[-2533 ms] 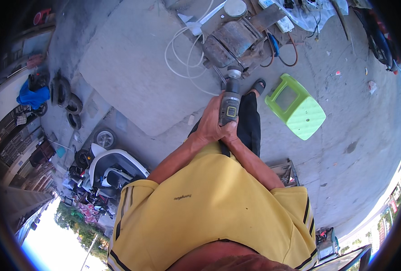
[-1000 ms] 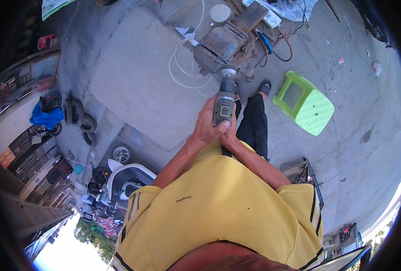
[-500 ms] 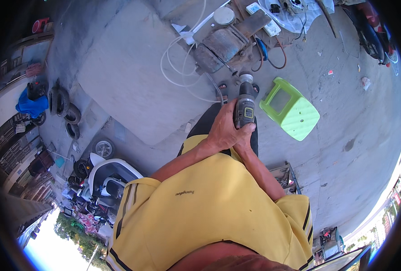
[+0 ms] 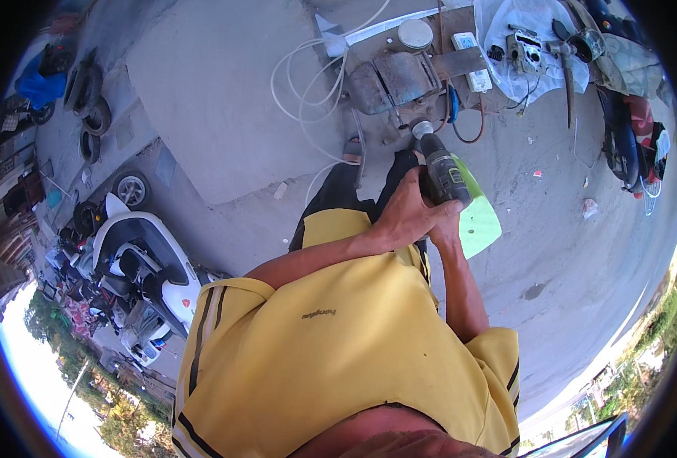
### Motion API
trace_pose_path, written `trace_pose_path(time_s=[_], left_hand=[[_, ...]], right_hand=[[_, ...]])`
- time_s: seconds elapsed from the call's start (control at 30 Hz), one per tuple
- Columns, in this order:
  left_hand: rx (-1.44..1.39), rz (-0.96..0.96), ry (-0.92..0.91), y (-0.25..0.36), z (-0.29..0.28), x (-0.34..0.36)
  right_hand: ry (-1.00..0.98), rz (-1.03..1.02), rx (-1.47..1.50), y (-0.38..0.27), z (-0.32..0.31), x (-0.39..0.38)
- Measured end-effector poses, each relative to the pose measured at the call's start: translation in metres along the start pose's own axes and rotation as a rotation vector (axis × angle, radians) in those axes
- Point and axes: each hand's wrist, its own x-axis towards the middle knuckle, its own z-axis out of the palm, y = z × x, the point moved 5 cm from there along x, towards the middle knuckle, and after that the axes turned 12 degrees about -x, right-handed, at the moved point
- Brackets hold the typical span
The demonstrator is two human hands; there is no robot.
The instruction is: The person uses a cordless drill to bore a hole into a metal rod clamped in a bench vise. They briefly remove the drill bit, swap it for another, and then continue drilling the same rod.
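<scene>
A dark power drill [image 4: 445,172] with a pale round piece at its front end points away from me, toward the bench. My left hand [image 4: 404,217] is closed against its near left side. My right hand [image 4: 447,218] grips it from below and behind, its thumb over the back end; the handle is hidden by the hands. Just beyond the drill's front lies a worn blue-grey metal block [image 4: 399,80], much like a bench vise, with a rod sticking out. The light-green plastic stool [image 4: 482,221] is partly covered by the drill and my right hand.
A pale hose [image 4: 302,114] loops left of the metal block. A white power strip [image 4: 472,62] and an engine part [image 4: 524,50] on plastic sheeting lie at the far right. A white scooter [image 4: 151,259] and several tires [image 4: 96,114] stand at the left.
The drill has swung to the right with both hands and now points up-left at the metal block's near side. My view has shifted, and the drill now overlaps the green stool.
</scene>
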Motion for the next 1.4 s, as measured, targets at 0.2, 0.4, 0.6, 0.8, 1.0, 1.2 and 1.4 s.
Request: trace_pose_path(time_s=[0.2, 0.4, 0.6, 0.8, 1.0, 1.2, 1.4], left_hand=[[-0.001, 0.068, 0.164, -0.008, 0.022, 0.016], [-0.18, -0.015, 0.253, -0.02, 0.05, 0.03], [-0.289, 0.127, 0.37, -0.021, 0.08, 0.033], [-0.556, 0.312, 0.442, -0.025, 0.073, 0.039], [-0.418, 0.242, 0.53, -0.015, 0.065, 0.036], [-0.571, 0.3, 0.514, -0.016, 0.062, 0.034], [-0.727, 0.354, 0.384, -0.015, 0.057, 0.03]], right_hand=[[-0.193, -0.102, -0.039, 0.009, -0.021, 0.03], [-0.321, -0.148, -0.177, -0.007, -0.06, 0.058], [-0.391, -0.329, -0.302, -0.017, -0.084, 0.068], [-0.46, -0.344, -0.389, -0.045, -0.068, 0.078], [-0.488, -0.373, -0.445, -0.057, -0.065, 0.085], [-0.487, -0.394, -0.516, -0.081, -0.06, 0.077], [-0.455, -0.382, -0.515, -0.087, -0.058, 0.067]])
